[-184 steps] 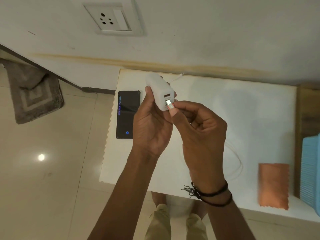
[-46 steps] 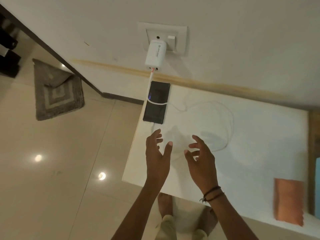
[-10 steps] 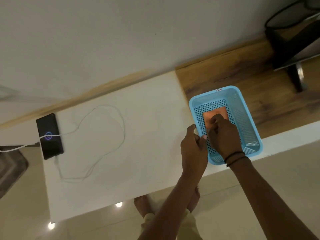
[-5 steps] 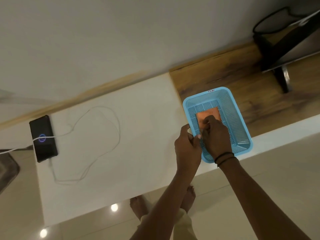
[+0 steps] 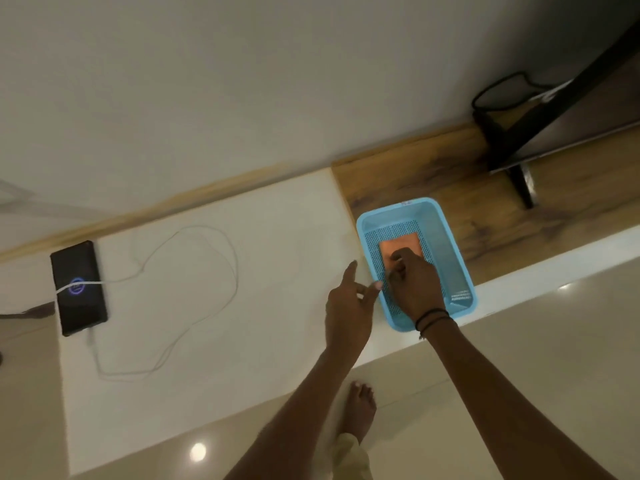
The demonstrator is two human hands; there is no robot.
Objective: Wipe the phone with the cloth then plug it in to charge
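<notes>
Judged from how things lay, both parts of the task looked done: the phone [image 5: 79,287] lay flat at the far left end of the white tabletop [image 5: 270,258], well apart from the blue basket [image 5: 462,271], with a white charging cable [image 5: 221,271] crossing its lit screen, which showed a glowing ring. Where the cable's end met the phone was too blurred to read. The step in hand seemed to be tidying up, with the orange cloth [image 5: 398,244] put back on the perforated floor of the basket.

The right hand [image 5: 414,284] reached down inside the basket, its fingertips [image 5: 398,259] bunched close together and resting on the near edge of the cloth; whether they pinched the fabric or merely touched it could not be told. The left hand [image 5: 349,308] hovered just beside the basket's left wall, over the tabletop, fingers loosely spread and holding nothing, one fingertip almost at the rim.

The next move probably called for little: let go of the cloth so it stayed flat in the basket, then lift both hands clear without nudging the basket toward the table's near edge.
</notes>
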